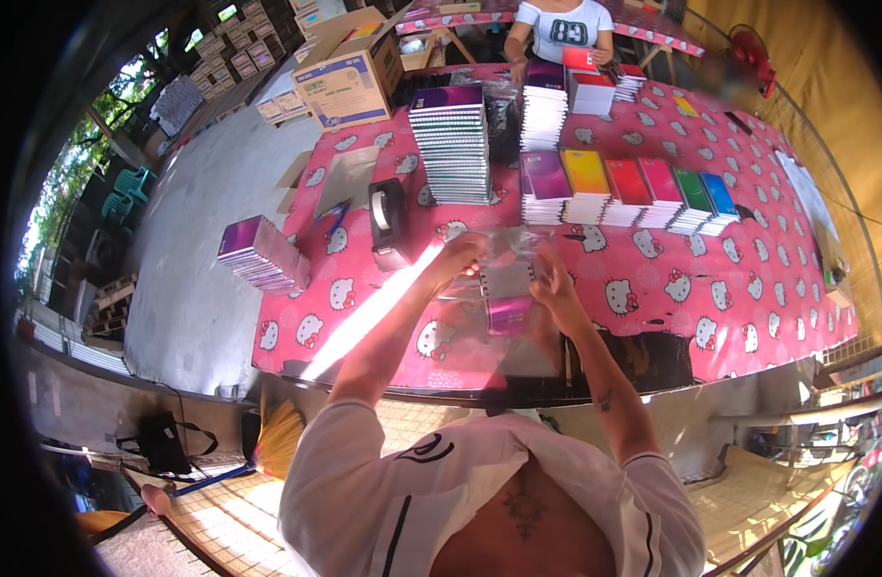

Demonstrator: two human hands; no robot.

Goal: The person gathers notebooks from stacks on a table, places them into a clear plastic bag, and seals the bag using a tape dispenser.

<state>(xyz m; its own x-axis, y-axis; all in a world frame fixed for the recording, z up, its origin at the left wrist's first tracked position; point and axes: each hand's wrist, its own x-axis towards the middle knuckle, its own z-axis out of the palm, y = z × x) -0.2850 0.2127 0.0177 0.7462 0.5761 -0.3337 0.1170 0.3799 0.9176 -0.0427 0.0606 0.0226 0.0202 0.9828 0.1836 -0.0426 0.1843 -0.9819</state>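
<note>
A spiral notebook (508,315) with a purple and white cover lies in front of me, with a clear plastic bag (506,246) around or over it; which of the two I cannot tell. My left hand (460,258) pinches the bag at its left edge. On the other side, my right hand (553,279) grips the bag's right edge beside the notebook, its fingertips partly hidden. More clear plastic (532,358) lies flat under the notebook near the table's front edge. A black tape dispenser (390,226) stands left of my left hand.
On the pink patterned table (643,332) stand a tall notebook stack (450,144), a row of coloured notebook stacks (628,192) and a purple-topped stack (263,255) at left. A cardboard box (349,87) sits far left. Across the table, a person (561,29) handles notebooks.
</note>
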